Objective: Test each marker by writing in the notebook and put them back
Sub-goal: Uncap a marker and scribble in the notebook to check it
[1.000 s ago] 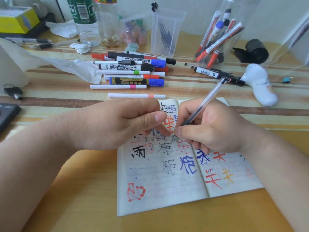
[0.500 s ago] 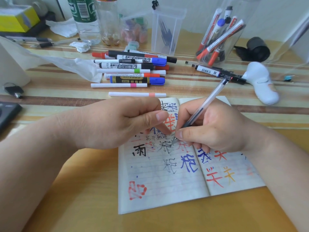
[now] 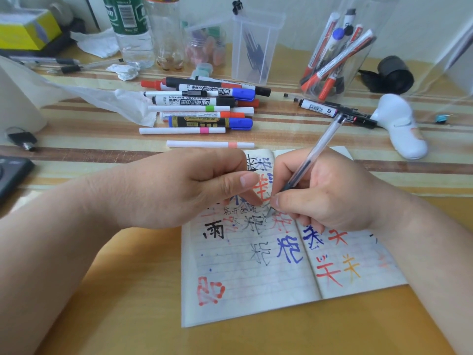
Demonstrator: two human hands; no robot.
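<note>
1. Notebook lies open flat on table, pages covered in coloured test characters.
2. Right hand grips clear gel pen, tip on left page by the spine.
3. Left hand rests curled on the page's upper left; can't tell if it holds anything.
4. Behind: loose marker pile lying flat; far right, clear jar of markers.
</note>
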